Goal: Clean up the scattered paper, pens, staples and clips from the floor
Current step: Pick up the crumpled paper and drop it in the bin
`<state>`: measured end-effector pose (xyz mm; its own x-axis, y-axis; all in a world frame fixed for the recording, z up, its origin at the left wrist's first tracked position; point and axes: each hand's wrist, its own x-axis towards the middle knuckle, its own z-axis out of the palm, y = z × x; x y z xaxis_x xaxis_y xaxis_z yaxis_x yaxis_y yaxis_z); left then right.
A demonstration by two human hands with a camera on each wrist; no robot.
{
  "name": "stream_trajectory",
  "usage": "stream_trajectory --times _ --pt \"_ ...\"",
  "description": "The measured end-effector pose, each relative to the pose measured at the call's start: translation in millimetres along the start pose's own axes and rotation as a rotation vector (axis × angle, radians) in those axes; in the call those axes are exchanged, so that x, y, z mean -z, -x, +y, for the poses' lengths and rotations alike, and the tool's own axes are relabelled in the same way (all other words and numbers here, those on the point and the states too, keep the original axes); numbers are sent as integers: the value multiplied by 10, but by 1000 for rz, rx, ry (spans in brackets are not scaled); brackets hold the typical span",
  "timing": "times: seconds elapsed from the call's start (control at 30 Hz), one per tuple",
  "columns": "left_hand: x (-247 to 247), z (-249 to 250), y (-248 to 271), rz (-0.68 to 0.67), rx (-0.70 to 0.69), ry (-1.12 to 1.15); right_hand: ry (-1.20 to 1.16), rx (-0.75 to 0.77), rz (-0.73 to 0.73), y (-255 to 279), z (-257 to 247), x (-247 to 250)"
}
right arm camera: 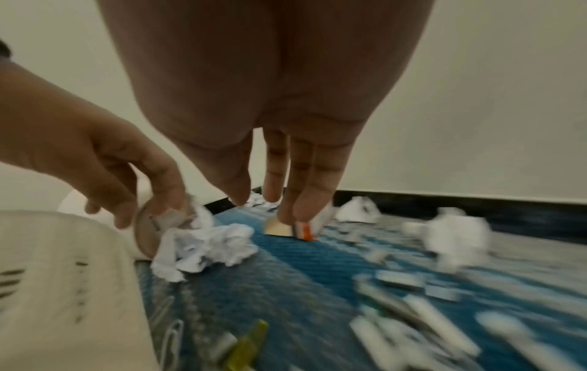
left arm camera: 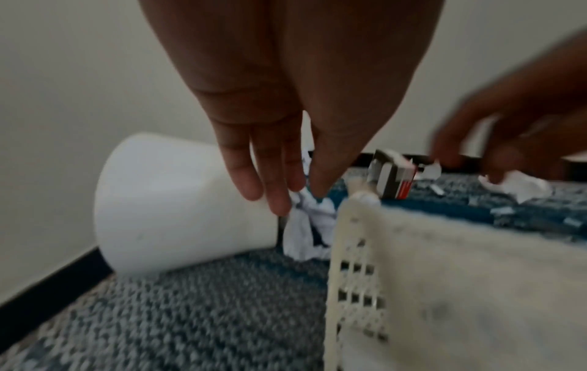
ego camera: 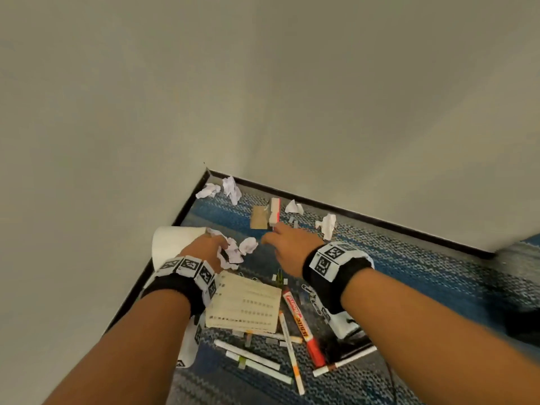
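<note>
Two hands reach over a blue carpet floor (ego camera: 409,276) in a room corner. The left hand (ego camera: 204,249) pinches crumpled paper (ego camera: 233,252) beside a tipped white bin (ego camera: 172,241). The right hand (ego camera: 289,244), fingers straight and empty, touches a small box (ego camera: 274,213). Pens (ego camera: 292,358), clips and more paper balls lie scattered around a cream basket (ego camera: 245,308).

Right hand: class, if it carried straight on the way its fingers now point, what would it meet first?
Probably the small red-and-white box on the carpet: the right hand points its fingertips straight at it. Whether they already touch it is unclear.
</note>
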<state>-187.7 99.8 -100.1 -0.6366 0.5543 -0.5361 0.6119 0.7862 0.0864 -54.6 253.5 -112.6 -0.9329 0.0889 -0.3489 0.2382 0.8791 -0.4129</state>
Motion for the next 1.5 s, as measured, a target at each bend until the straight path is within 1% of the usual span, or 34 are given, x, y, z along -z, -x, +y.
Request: stream_trajectory --times 0.13,0.2,0.23,0.3,0.37,0.47,0.6,0.67,0.83,0.93,1.03,1.13,1.23,1.33,1.4,1.5 --pt "-156 -97 -75 -74 -37 -27 81 102 -137 -504 -255 -129" --pt "-192 -117 -102 -98 -69 -30 139 111 -194 -594 -246 -224" --pt "-217 -120 -116 -104 -80 -16 145 102 -200 -605 -222 -271" --pt "-259 -115 -145 -104 -92 20 118 80 -135 -591 -171 -358" --pt "-301 -103 -174 -108 -69 35 93 43 -66 -553 -141 -401" --pt "-338 -86 -188 -123 -39 7 27 -12 -99 -452 -98 -428" --pt "-316 -67 -141 -50 -31 47 -111 -20 -76 -227 -34 -413" --pt "-249 -29 -80 7 -39 74 -182 -37 -26 -87 -2 -399" --pt "89 222 126 104 -169 105 -377 -131 205 428 71 -360" --pt "264 479 297 167 -236 143 -407 -177 259 840 118 -331" --pt "334 859 549 193 -381 156 -393 -195 311 1366 163 -276" --pt "333 1312 859 200 -584 158 -402 -226 451 1920 223 -164" --pt "277 1821 1208 210 -757 163 -406 -264 663 2590 272 19" --pt "208 2375 1579 165 -959 242 -391 -312 959 3375 246 262" --pt "147 2754 1818 150 -1083 299 -346 -381 1128 3920 218 409" --pt "81 3300 2184 122 -1237 332 -216 -535 1320 4656 221 568"
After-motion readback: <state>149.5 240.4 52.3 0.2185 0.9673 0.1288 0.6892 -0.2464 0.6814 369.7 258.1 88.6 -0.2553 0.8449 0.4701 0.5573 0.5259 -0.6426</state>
